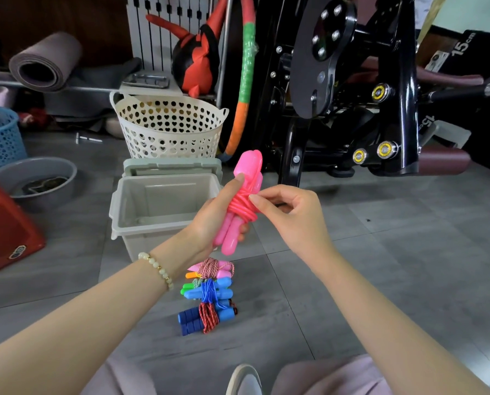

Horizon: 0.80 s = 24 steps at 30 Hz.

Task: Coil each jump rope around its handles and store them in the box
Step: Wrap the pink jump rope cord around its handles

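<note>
Above the grey floor tiles (380,280), my left hand (212,220) grips a pink jump rope (250,166) by its paired handles (229,243). It holds them nearly upright, thumb laid along one. My right hand (289,215) pinches the cord (242,208) between thumb and forefinger. The cord is wound tightly round the handles' middle. The open grey box (124,212) stands just behind, and more coiled ropes (209,295) lie bundled on the floor below my hands.

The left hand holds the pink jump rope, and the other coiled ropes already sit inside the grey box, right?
Not quite. The left hand holds the pink jump rope, but the head view shows the other coiled ropes piled on the floor, outside the grey box.
</note>
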Tool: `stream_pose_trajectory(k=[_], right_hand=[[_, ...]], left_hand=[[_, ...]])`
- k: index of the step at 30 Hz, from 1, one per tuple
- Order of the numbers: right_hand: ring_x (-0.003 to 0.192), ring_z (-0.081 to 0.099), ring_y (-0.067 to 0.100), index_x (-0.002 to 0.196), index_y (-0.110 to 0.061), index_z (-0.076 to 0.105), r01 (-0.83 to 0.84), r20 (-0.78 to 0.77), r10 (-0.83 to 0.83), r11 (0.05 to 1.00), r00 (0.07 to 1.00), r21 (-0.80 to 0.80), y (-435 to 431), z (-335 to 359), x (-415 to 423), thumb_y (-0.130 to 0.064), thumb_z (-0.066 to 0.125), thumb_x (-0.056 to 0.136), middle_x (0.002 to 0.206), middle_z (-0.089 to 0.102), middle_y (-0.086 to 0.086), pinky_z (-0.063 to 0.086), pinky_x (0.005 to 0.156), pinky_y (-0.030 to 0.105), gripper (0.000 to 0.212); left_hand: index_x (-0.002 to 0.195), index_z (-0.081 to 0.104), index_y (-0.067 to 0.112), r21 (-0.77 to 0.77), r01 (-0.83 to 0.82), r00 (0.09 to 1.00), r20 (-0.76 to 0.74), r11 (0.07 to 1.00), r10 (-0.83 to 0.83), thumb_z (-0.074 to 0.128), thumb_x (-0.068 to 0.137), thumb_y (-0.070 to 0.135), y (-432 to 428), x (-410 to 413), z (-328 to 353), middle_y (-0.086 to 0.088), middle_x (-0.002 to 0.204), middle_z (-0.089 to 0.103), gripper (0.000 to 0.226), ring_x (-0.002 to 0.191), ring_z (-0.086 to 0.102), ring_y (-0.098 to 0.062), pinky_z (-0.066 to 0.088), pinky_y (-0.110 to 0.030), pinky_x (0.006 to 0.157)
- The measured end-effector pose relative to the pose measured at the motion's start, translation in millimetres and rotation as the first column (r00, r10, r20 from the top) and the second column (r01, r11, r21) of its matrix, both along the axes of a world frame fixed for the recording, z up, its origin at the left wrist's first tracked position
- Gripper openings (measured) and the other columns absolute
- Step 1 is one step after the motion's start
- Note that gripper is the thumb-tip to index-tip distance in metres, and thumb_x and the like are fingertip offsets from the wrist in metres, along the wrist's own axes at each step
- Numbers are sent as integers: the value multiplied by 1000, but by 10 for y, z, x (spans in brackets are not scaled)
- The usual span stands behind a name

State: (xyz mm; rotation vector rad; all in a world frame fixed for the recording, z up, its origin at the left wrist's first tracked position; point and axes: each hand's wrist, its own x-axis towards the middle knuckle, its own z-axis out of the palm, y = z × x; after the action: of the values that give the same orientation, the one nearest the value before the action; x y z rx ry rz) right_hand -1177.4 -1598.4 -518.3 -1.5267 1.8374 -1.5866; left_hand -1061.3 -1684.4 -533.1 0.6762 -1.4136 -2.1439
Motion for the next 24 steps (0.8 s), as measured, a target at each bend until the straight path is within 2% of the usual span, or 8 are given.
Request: stream_pose_trajectory(k=[6, 9, 11, 13, 17, 19, 22, 24], right_hand=[[71, 65, 11, 81, -10, 73, 7, 82, -7, 1000, 997, 1, -42, -61, 18, -14, 73, 80, 75, 72, 1, 52, 71, 27, 5], [68, 60, 5, 82, -14, 75, 15, -33, -13, 999, 999, 47, -63, -119, 26, -18, 68, 85, 75, 72, -2, 44, 62, 17, 9], [66, 57, 5, 83, -17, 76, 52, -125, -43, 996, 991, 68, -90, -166, 53, -21, 66, 86, 76, 71, -6, 41, 58, 19, 11], [64, 56, 5, 82, -18, 75, 59, -149, -50, 997, 988, 58, -109, -184, 85, -22, 65, 87, 76, 69, -7, 39, 57, 18, 12], [71, 60, 6, 79, -20, 75, 24, -51, -21, 998, 998, 51, -102, -156, 137, -27, 71, 82, 75, 69, -9, 45, 60, 19, 9], [71, 60, 4, 79, -18, 75, 20, 6, -20, 998, 1000, 61, -99, -164, 150, -24, 73, 80, 74, 69, -9, 46, 65, 16, 6], [70, 57, -1, 81, -14, 75, 24, 46, -27, 997, 999, 70, -101, -183, 160, -18, 72, 81, 73, 67, -10, 42, 68, 8, 5], [72, 56, 0, 85, -10, 75, 42, 99, -50, 996, 994, 83, -101, -183, 156, -17, 69, 84, 77, 66, -4, 40, 70, 6, 9]], left_hand=[[79, 58, 6, -29, -28, 996, 87, 999, 30, 50, 87, 58, -48, -1, 2, -12, 58, 48, 53, 40, 44, -17, 42, -22, 42], [79, 57, 3, -49, -80, 986, 141, 996, 86, 50, 88, 56, -55, -17, -15, -12, 57, 50, 54, 41, 46, -18, 43, -21, 43], [82, 56, 2, -68, -128, 979, 151, 989, 137, 52, 89, 53, -55, -21, -20, -12, 60, 50, 51, 44, 47, -18, 44, -21, 43], [82, 56, 3, -69, -151, 977, 144, 986, 160, 53, 89, 51, -56, -21, -20, -13, 60, 50, 49, 44, 47, -18, 43, -21, 43], [85, 61, 3, -45, -145, 979, 139, 988, 150, 53, 90, 51, -75, -18, -22, -10, 60, 53, 49, 44, 47, -17, 43, -20, 43], [87, 62, 3, -46, -144, 976, 159, 988, 150, 52, 90, 52, -62, -25, -33, -9, 59, 54, 50, 45, 48, -17, 43, -20, 43], [77, 61, 7, -115, -169, 963, 192, 979, 189, 53, 89, 52, -84, -26, -40, -7, 55, 56, 47, 41, 50, -15, 45, -21, 42], [73, 59, 7, -176, -156, 956, 219, 972, 194, 55, 88, 53, -122, -28, -43, -6, 51, 57, 48, 38, 50, -15, 46, -21, 42]])
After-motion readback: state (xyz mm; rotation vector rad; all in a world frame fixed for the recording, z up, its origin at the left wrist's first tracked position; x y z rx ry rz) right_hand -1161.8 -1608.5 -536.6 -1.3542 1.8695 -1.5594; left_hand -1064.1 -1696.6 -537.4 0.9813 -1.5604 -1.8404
